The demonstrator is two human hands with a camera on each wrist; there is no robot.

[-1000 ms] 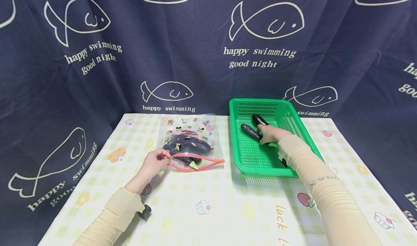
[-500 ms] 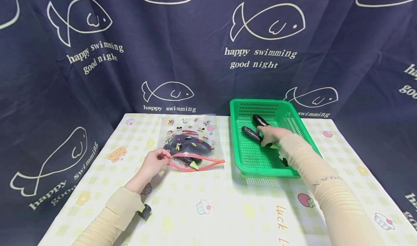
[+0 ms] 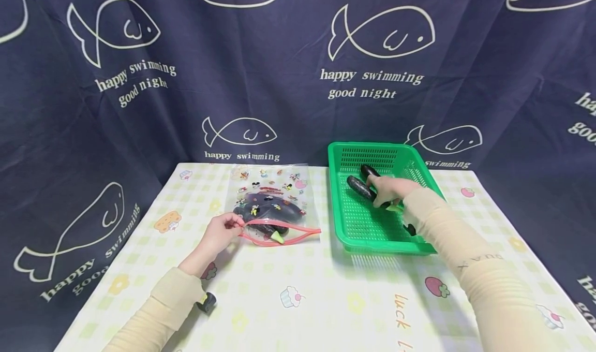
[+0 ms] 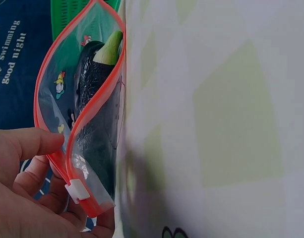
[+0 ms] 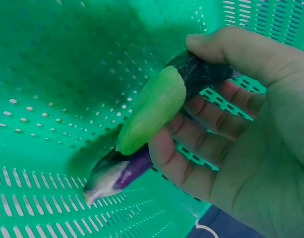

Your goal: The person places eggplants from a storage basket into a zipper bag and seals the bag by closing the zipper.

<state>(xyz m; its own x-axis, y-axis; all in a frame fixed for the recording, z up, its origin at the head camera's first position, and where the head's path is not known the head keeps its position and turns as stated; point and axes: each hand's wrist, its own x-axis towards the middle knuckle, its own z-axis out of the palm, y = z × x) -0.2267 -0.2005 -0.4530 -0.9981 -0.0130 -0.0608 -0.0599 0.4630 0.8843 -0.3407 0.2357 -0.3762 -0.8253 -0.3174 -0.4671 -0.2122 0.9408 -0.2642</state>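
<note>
The two hands are well apart, each clamped on its own item. The left hand pinches the corner of a clear slider-zip bag that lies on the patterned tablecloth. The pinch point is beside the white slider, at the end of the red zip strip. This hold appears chosen to anchor the bag and keep its mouth spread: the two strips bow apart and leave a gap facing the person. A dark vegetable with a light-green stem end lies inside, its stem at the opening; a larger dark, rounded shape shows behind the printed film, too veiled to identify.

The right hand reaches into the green perforated basket, which stands to the right of the bag, within reach of that hand. Thumb and fingers close from opposite sides round a dark, rough-skinned vegetable, probably a cucumber, near its light-green stem end. Gripping near the stem leaves the far end free and probably suits a tilted lift. Whether the piece is clear of the basket floor cannot be determined.

A smooth eggplant lies in the basket just beside the gripped piece, partly hidden by the right hand; its purple and whitish stem end shows in the right wrist view.
</note>
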